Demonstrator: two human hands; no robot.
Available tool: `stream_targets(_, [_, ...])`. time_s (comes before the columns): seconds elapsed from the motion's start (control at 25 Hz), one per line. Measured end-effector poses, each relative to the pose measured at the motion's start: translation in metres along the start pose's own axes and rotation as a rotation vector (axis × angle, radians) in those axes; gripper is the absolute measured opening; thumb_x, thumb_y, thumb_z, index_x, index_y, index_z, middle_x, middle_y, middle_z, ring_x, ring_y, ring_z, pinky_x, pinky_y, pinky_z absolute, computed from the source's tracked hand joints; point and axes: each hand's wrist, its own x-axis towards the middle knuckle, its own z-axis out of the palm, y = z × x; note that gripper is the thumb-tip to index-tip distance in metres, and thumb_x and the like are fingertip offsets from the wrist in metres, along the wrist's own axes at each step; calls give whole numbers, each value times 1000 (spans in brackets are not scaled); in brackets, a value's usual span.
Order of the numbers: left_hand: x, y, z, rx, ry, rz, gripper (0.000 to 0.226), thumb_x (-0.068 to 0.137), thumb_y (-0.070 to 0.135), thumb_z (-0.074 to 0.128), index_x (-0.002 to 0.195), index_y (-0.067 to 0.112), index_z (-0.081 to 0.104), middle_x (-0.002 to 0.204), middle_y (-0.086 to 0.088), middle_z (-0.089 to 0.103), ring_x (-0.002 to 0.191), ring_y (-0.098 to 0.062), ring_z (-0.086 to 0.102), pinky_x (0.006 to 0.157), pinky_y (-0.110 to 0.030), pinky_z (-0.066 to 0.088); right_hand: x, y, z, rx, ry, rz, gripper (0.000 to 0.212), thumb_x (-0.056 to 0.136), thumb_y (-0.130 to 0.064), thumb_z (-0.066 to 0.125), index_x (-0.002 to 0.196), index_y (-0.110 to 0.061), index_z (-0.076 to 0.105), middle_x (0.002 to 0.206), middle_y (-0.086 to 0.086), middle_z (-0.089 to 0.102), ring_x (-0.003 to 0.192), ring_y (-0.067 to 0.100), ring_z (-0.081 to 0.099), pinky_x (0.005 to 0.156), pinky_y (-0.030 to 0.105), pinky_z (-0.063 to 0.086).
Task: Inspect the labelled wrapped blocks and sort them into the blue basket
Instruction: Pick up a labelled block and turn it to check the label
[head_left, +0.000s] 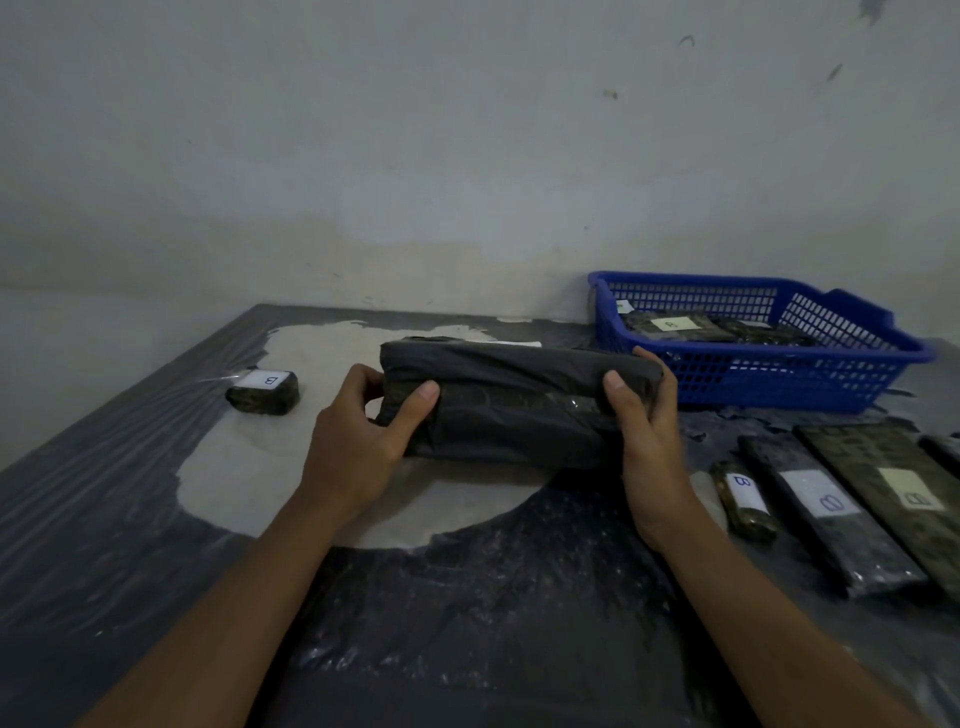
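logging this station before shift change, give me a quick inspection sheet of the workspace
surface: table covered in dark plastic sheet, pale patch in the middle
job's things: long dark wrapped block held above the table; blue basket at far right with labelled blocks inside; small block labelled B at left; row of labelled blocks at right
clutter: nothing seen
hands: left hand grips the long block's left end; right hand grips its right end
cables: nothing seen
surroundings: stained pale wall behind the table
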Motion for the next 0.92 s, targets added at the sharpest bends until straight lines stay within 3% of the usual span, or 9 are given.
stream_targets(0.12, [-3,6,-3,115,-26,42,86,68,95,44,120,27,51,109,9,69,91,-16,70,77,-36,56,1,0,-1,-8,4,-1,69,88,-56,68,148,-35,43,137,-8,60,119,6,64,95,21,53])
stream_targets(0.28, [1,4,-1,345,-114,96,87,80,86,25,156,43,15,131,-2,65,113,-27,66,100,-46,50,-1,-1,2,-87,24,-25,67,88,-60,62,149,-42,40,140,-12,56,122,-1,58,104,21,51])
stream_targets(0.32, [3,3,0,279,-140,108,84,84,83,28,157,45,11,137,0,62,117,-20,64,106,-47,48,-2,-2,2,-77,25,-24,69,88,-64,61,150,-45,37,144,-11,53,125,0,57,104,21,51])
stream_targets(0.4, [2,4,2,-56,-205,82,71,93,66,41,156,42,18,142,12,53,120,1,60,108,-33,48,-3,-3,2,-53,15,5,75,84,-73,64,150,-52,36,150,-9,50,130,4,57,103,23,51])
stream_targets(0.48, [1,6,7,-267,-213,43,52,102,53,44,148,34,30,135,16,51,114,6,61,96,-19,52,-4,-4,2,-92,11,17,71,84,-68,63,149,-52,38,142,-13,56,120,-3,60,93,12,52])
stream_targets(0.56, [1,10,12,-276,-162,61,47,98,46,45,142,29,36,129,16,52,108,11,61,85,-11,52,-5,-7,4,-149,33,10,65,85,-57,60,147,-47,42,131,-19,58,108,-16,58,83,3,49])
stream_targets(0.68, [3,15,15,-304,-133,55,52,93,43,46,141,26,37,125,16,52,100,16,61,82,-9,52,-4,-13,7,-196,55,7,51,89,-49,60,138,-45,45,120,-26,56,94,-26,57,77,-1,45])
stream_targets(0.84, [4,17,17,-315,-73,29,55,90,48,49,141,29,42,123,18,55,94,18,61,77,-7,52,-8,-17,12,-232,135,2,68,80,-61,62,143,-47,44,122,-30,56,111,-14,56,104,22,49])
stream_targets(0.92, [3,18,19,-304,-29,31,56,93,50,54,143,28,43,121,21,54,94,21,59,80,-9,53,-15,-17,16,-298,173,-31,82,78,-64,67,152,-45,37,137,-21,56,122,-3,57,111,30,47])
